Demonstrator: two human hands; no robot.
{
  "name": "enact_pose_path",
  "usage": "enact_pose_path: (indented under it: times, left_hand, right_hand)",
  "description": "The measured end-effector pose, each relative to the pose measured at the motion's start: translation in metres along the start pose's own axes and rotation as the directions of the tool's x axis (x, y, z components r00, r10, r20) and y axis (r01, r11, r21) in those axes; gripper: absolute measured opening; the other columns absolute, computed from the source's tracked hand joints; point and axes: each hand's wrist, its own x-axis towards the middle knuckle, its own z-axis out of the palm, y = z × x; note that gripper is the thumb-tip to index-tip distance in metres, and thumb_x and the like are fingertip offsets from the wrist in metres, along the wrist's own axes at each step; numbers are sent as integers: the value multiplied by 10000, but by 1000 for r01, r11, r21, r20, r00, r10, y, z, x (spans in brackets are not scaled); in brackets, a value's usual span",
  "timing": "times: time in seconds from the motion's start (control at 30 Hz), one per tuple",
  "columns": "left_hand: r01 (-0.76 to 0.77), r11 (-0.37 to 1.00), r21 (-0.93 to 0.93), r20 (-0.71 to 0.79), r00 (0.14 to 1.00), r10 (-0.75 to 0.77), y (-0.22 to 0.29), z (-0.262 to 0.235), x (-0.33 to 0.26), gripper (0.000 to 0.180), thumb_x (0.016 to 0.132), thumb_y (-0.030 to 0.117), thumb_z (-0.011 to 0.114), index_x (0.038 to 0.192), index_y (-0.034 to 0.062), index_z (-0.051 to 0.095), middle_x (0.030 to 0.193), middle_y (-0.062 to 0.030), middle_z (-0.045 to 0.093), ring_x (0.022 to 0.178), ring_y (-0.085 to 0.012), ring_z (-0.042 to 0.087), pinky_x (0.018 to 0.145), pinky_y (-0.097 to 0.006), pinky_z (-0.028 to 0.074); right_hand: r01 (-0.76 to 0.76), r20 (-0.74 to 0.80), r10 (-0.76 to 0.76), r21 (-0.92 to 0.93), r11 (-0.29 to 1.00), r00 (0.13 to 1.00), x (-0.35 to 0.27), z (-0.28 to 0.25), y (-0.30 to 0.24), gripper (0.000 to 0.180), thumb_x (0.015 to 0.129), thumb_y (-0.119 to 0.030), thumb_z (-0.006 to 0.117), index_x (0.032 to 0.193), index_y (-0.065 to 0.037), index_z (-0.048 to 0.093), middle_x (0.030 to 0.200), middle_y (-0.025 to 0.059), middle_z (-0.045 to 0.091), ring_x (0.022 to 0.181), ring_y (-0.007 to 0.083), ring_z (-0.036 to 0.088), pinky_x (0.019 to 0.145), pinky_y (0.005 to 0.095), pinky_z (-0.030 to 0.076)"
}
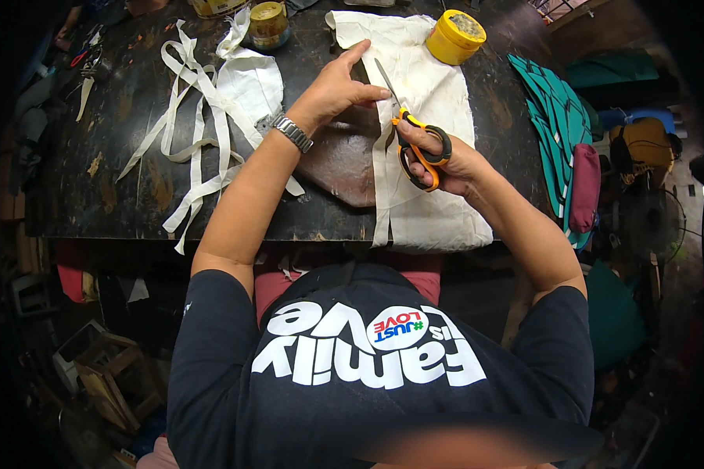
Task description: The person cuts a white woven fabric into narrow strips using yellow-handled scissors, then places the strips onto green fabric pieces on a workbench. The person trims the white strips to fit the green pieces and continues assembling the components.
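Observation:
A length of off-white cloth lies on the dark table and hangs slightly past its near edge. A narrow strip runs along the cloth's left side, parted from it by a slit on the near part. My right hand holds scissors with orange and black handles, their blades pointing away from me over the cloth at the slit. My left hand, wearing a metal-banded watch, is at the cloth's left edge with thumb and forefinger spread apart.
A yellow tub stands on the cloth's far right. Left of the cloth lie a dark brown smooth object, loose white strips and a white cloth piece. A stained jar is behind them. Green fabric pieces stack at the right edge.

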Motion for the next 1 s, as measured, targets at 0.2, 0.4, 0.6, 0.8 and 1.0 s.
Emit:
enact_pose_path:
  times: [0.2, 0.4, 0.6, 0.8, 1.0]
  left_hand:
    - [-23, 967, -252, -141, 990, -13, 0, -10, 23, 587, 804, 84, 813, 1322, -35, 564, 1118, -115, 680, 854, -161, 691, 769, -271, 590]
    - [-69, 990, -123, -77, 995, 60, 0, -13, 23, 823, 825, 37, 770, 1513, 22, 319, 1235, -99, 625, 969, -139, 658, 789, -267, 591]
    - [-24, 995, -101, 9, 1000, 25, 9, -13, 16, 962, 807, 9, 775, 1564, 38, 182, 1290, -168, 587, 881, -160, 685, 740, -266, 602]
    - [-49, 995, -89, -4, 999, 48, 3, -12, 14, 934, 814, 46, 788, 1548, 14, 212, 1289, -170, 584, 901, -157, 681, 745, -268, 603]
    - [-87, 986, -141, -195, 979, 58, -1, -17, 35, 646, 805, 115, 823, 1370, -11, 536, 1222, -116, 574, 1051, -153, 625, 865, -257, 568]
  right_hand:
    - [-9, -1, 9, -19, 1000, 1000, 0, -3, -8, 513, 830, -560, 744, 888, -89, 551, 570, 17, 546, 414, 94, 514, 393, 209, 409]
    - [-31, 13, 32, -75, 997, 999, 13, -11, -17, 573, 808, -671, 694, 810, -108, 586, 603, 33, 597, 460, 109, 578, 426, 246, 433]
    - [-61, -10, 60, -121, 991, 998, 27, -12, -17, 660, 750, -755, 679, 776, -103, 581, 595, 16, 589, 479, 112, 592, 460, 243, 440]
    - [12, -40, -13, -24, 1000, 999, 25, -7, -11, 528, 823, -591, 730, 856, -85, 581, 573, 15, 565, 414, 83, 528, 391, 204, 419]
    - [-17, -13, 15, -94, 995, 1000, 22, -11, -23, 513, 837, -580, 724, 834, -89, 573, 565, 13, 572, 413, 78, 535, 381, 198, 410]
